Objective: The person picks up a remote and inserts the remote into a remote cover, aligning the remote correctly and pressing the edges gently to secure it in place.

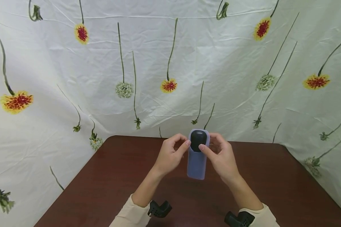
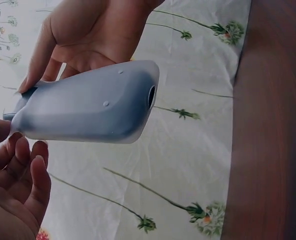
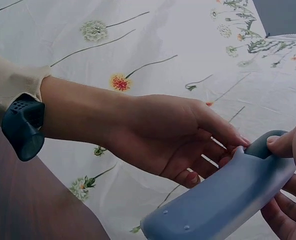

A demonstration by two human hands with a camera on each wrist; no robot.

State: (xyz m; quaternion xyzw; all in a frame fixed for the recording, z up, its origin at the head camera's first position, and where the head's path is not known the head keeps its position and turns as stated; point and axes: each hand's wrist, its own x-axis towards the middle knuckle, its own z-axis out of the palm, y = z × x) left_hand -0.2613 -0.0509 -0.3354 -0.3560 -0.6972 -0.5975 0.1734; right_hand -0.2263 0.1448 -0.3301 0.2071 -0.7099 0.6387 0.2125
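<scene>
A translucent blue, soft-looking sleeve (image 1: 196, 165) is held up over the table, its long side upright in the head view. Inside it sits a dark, smooth, rounded object (image 1: 198, 138), whose upper end shows through the sleeve's opening. My left hand (image 1: 169, 154) pinches the left rim of the sleeve between thumb and fingers. Along the right edge, my right hand (image 1: 221, 159) grips the sleeve from behind, with its thumb on the dark object. The left wrist view shows the sleeve's back (image 2: 83, 110), with small bumps and a hole at the lower end.
Beneath the hands is a dark reddish-brown table (image 1: 125, 170) with rounded far corners. A white cloth printed with flowers (image 1: 147, 63) hangs behind and around it. Black wrist cameras (image 1: 160, 209) sit on both cream sleeve cuffs.
</scene>
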